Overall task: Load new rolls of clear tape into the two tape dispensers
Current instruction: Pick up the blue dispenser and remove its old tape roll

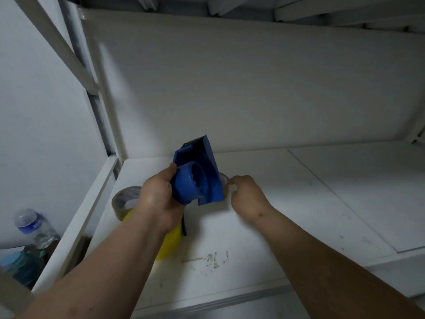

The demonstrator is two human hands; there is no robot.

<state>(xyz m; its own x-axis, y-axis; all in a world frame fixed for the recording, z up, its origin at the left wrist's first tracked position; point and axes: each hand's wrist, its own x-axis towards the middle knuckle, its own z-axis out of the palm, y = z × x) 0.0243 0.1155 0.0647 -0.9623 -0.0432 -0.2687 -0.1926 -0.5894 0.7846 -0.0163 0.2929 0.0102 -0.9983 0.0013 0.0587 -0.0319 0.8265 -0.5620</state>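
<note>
- Dispenser in blue plastic sat lifted off the white shelf, gripped in your left hand, whose fingers wrapped its lower edge while the thumb lay up against the side near the hub.
- Its round hub faced you and carried no roll; the toothed cutter pointed up and away toward the back panel.
- Your right hand was just behind the dispenser's right side, fingers curled and pinching a clear tape roll (only a sliver of the roll showed past the blue plate, so how far it stood off the shelf could not be told).
- A second tape roll, brownish-clear with a printed core, stood on edge on the shelf to the left, partly hidden behind your left wrist.
- Something yellow lay on the shelf under your left forearm, with a dark blue strip showing beside it; too much was covered to tell what it was.
- Scuff marks dotted the shelf near the front edge.
- Below the shelf on the left, a plastic bottle with a blue label stood among other blurred items (its contents could not be made out, nor what held the items).
</note>
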